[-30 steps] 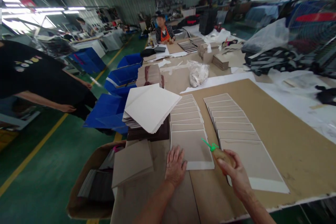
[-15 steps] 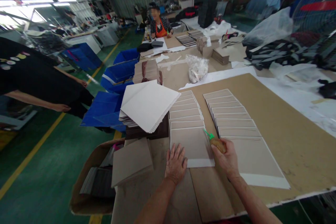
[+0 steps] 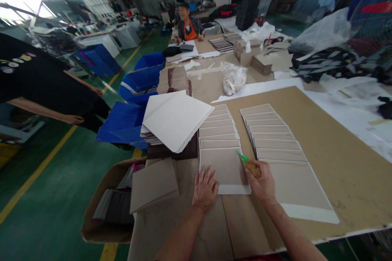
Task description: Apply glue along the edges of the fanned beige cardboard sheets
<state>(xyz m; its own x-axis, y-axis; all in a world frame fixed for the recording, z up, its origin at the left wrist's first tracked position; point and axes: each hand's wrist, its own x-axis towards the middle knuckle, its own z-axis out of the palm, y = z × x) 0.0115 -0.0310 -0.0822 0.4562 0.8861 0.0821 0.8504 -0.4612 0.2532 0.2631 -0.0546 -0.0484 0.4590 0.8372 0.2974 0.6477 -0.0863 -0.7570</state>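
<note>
My left hand (image 3: 206,191) lies flat with fingers spread on the lower left part of the front beige panel (image 3: 219,167), which has a pale strip along its near edge. My right hand (image 3: 262,181) is wrapped round a small glue bottle (image 3: 253,168) with amber contents and a green nozzle (image 3: 241,155). The nozzle points up and left over the panel's right side; whether it touches is unclear. Behind this panel, several more overlap in a stepped row. A second fanned row of panels (image 3: 301,183) lies to the right of my right hand.
White boards (image 3: 179,120) are stacked left of the rows, beside blue bins (image 3: 121,122). A carton (image 3: 107,232) of flat pieces stands below the table's left edge. A clear plastic bag (image 3: 234,77) lies farther back. One person (image 3: 45,85) stands at left; another (image 3: 190,28) sits at the far end.
The green nozzle has shifted slightly left along the panel's upper right, with my right hand moving a little. My left hand stays flat on the panel. The whole view has shifted slightly.
</note>
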